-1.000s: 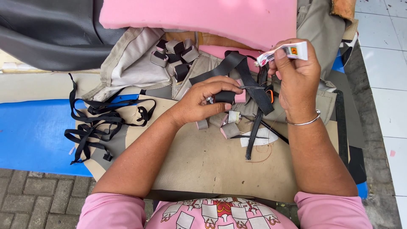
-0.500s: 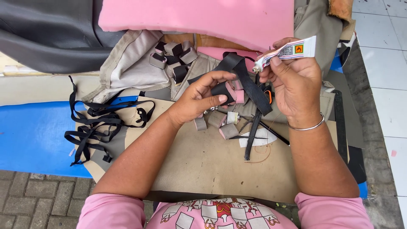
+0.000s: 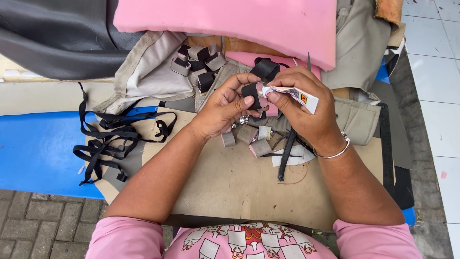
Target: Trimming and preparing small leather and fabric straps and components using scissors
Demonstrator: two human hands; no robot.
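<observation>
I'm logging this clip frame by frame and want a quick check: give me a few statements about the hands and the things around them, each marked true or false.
1. The right hand holds a small squeezed tube with its tip at the black strap loop. True.
2. The left hand grips a pair of scissors. False: it pinches the black strap loop.
3. A tangle of black straps lies to the left hand's side, partly on the blue surface. True.
4. The pink foam slab lies under the forearms. False: it lies at the far side, beyond the hands.
5. The right wrist wears a bracelet. True.
</observation>
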